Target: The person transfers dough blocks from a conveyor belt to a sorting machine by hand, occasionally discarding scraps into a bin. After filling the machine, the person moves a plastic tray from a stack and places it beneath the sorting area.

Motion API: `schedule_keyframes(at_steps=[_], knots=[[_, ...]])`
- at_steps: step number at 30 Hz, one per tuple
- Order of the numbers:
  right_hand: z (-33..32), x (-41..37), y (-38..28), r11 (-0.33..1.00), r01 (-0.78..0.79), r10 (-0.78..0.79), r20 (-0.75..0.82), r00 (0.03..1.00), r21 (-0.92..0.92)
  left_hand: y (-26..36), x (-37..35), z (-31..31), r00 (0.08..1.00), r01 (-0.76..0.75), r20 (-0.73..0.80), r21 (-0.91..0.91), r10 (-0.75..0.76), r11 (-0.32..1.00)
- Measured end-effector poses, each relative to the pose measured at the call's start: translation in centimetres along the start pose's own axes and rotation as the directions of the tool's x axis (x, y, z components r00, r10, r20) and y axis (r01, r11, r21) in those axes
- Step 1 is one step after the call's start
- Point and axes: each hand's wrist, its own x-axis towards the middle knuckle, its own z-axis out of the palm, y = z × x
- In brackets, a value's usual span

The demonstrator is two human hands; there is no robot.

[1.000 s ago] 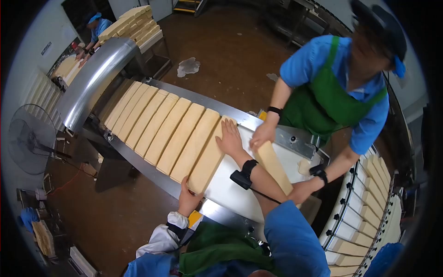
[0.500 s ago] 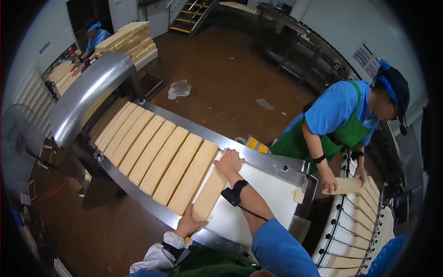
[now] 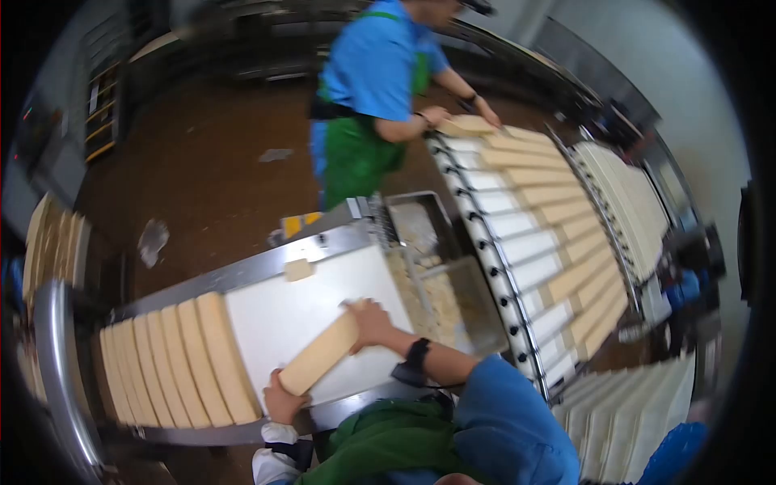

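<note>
Both my hands hold one long pale dough slab point(image 3: 319, 353), lifted off the white conveyor belt point(image 3: 299, 311). My left hand point(image 3: 281, 398) grips its near end. At its far end, my right hand point(image 3: 369, 322) clasps it, with a black band on that wrist. The slab lies tilted across the belt. To its left, a row of several similar slabs point(image 3: 174, 361) lies side by side on the belt.
A co-worker in a blue shirt and green apron point(image 3: 370, 97) sets a slab point(image 3: 465, 125) on the curved slatted rack conveyor point(image 3: 533, 234) at the right. A small dough scrap point(image 3: 297, 269) lies on the belt. A metal bin of scraps point(image 3: 428, 283) stands beyond the belt's end.
My view has swung right. I have lifted the end slab away from the row and turned it. The co-worker has carried their slab to the far part of the rack conveyor.
</note>
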Motion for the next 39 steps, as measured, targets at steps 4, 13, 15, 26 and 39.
schedule_keyframes(at_steps=[4,13,15,26,39], knots=[[1.4,-2.2,2.5,0.998,-0.031,0.043,-0.262,0.964,0.050,2.9,1.1,1.1,0.997,-0.070,-0.029,0.088,0.072,0.994],[-13.7,-13.6,27.3,0.963,-0.185,0.261,-0.507,0.822,0.197,30.2,2.7,9.1,0.863,-0.496,0.107,-0.002,0.493,0.868],[-17.2,-15.2,34.5,0.927,-0.210,0.330,-0.410,0.850,0.311,36.8,2.3,11.8,0.813,-0.568,0.121,-0.048,0.569,0.822],[-14.7,-15.9,53.9,0.801,-0.406,0.562,-0.788,0.252,0.441,53.4,5.4,29.5,0.657,-0.699,0.324,-0.076,0.680,0.711],[-6.2,-36.7,37.4,0.790,-0.239,0.610,-0.681,0.406,0.565,53.5,6.7,39.8,0.825,-0.137,0.339,-0.655,0.451,0.743]])
